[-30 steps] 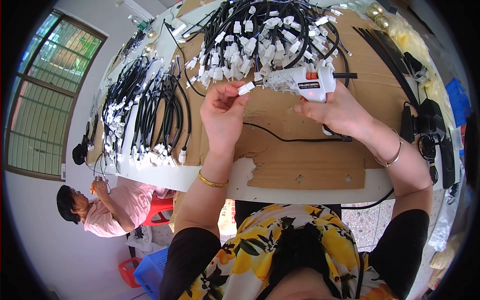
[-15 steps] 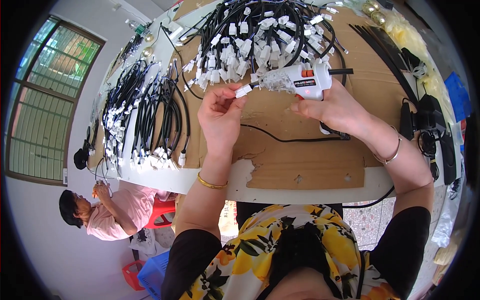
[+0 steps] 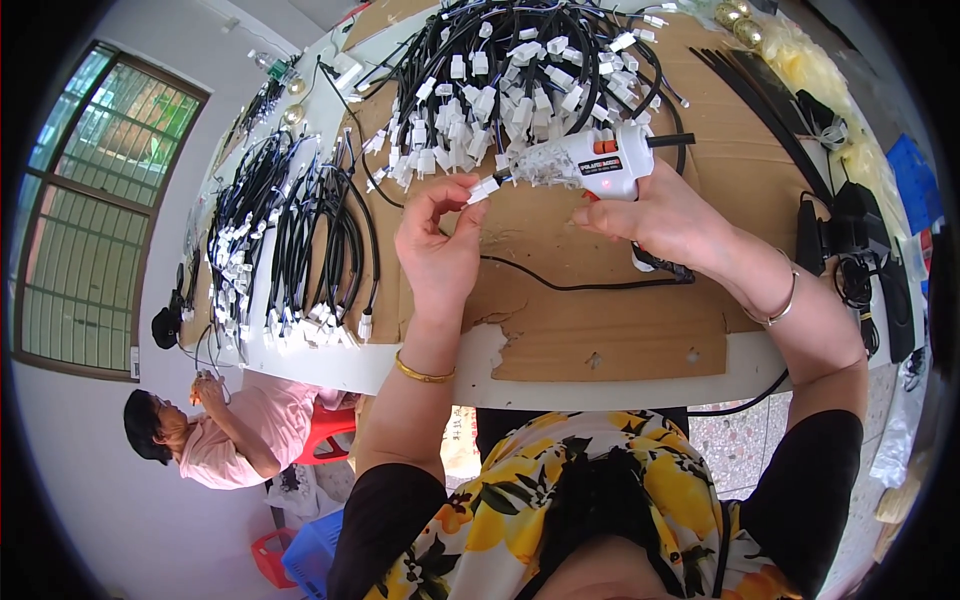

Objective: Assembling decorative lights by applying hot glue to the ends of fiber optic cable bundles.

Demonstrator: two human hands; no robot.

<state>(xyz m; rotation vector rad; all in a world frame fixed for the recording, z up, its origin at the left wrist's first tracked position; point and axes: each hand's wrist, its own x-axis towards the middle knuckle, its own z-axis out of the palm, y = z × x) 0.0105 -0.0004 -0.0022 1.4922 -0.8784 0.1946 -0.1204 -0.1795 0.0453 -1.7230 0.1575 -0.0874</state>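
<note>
Over on the left, bundles of black cables [image 3: 300,250] lay across the bench [image 3: 420,365]. Her left hand [image 3: 435,240] was pinched tight on a small white connector [image 3: 483,189], held up right at the nozzle of the white glue gun [image 3: 585,160] her right hand [image 3: 670,215] gripped. I'd say keep the connector steady and the nozzle touching the seam, squeezing gently
</note>
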